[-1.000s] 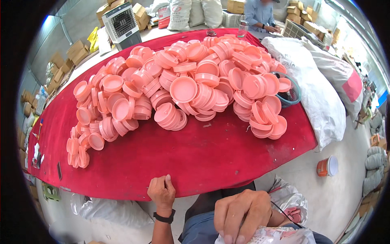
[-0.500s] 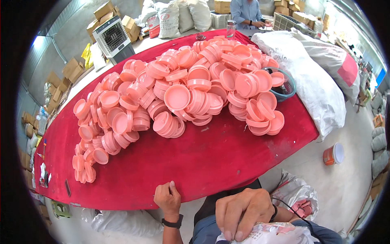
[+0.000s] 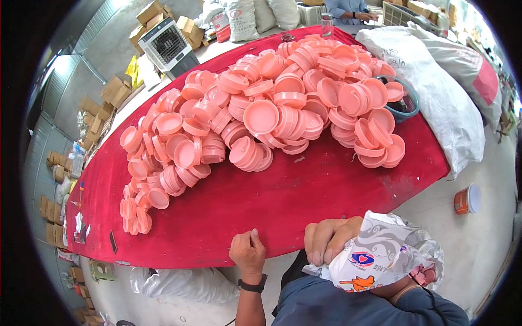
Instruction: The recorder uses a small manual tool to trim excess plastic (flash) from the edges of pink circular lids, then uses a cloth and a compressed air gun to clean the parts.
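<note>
Many round, shallow pink plastic cases [image 3: 261,117] lie heaped across the far half of a red cloth-covered table [image 3: 217,217]. My left hand [image 3: 248,252] is closed at the table's near edge, its thumb sticking up, with nothing visible in it and a dark band on the wrist. Near that edge, further right, my right hand [image 3: 329,239] grips a crumpled white plastic packet [image 3: 375,250] with grey swirls and coloured print. The packet is tilted and covers part of that hand and forearm. Neither hand touches the pink cases.
A blue-green basket [image 3: 405,111] stands at the heap's right end, beside large white sacks [image 3: 424,81]. An orange bucket with a white lid [image 3: 466,199] is on the floor at right. An air cooler [image 3: 166,48] stands beyond the table; another person's hand [image 3: 367,17] shows at the far side.
My right hand has raised the packet from the lower edge toward the table. My left hand stays closed by the table's edge. The whole view has shifted slightly.
</note>
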Motion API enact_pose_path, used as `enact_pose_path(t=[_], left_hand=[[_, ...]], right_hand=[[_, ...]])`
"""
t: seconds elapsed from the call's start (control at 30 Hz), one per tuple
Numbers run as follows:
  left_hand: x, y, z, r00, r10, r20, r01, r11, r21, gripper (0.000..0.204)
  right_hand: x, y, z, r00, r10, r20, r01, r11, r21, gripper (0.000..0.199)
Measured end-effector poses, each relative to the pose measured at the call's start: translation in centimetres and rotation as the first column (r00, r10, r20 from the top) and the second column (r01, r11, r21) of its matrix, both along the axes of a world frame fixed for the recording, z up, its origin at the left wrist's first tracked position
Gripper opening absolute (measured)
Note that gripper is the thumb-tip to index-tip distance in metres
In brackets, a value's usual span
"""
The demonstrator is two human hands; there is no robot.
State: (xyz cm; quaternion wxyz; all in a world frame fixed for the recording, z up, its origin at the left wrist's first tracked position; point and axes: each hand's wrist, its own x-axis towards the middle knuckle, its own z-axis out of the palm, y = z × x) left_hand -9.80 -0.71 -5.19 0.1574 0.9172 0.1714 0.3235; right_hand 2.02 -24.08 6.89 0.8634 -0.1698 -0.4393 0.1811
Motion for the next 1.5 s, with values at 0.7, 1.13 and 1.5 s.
enact_pose_path(t=[0.7, 1.13, 1.5], left_hand=[[0.0, 0.0, 0.3, 0.999, 0.009, 0.037, -0.009, 1.000, 0.018, 0.017], [0.2, -0.2, 0.4, 0.993, 0.028, 0.112, -0.026, 0.999, -0.019, 0.019], [-0.1, -0.1, 0.7, 0.996, 0.010, 0.092, -0.007, 0.999, -0.034, 0.020]], right_hand=[[-3.2, -0.8, -0.5, 0.742, -0.281, -0.608, 0.001, 0.908, -0.419, 0.029], [-1.6, -2.5, -2.4, 0.810, -0.527, 0.258, 0.511, 0.416, -0.752, 0.047], [-1.3, -0.1, 0.4, 0.920, -0.346, -0.185, 0.211, 0.834, -0.510, 0.040]])
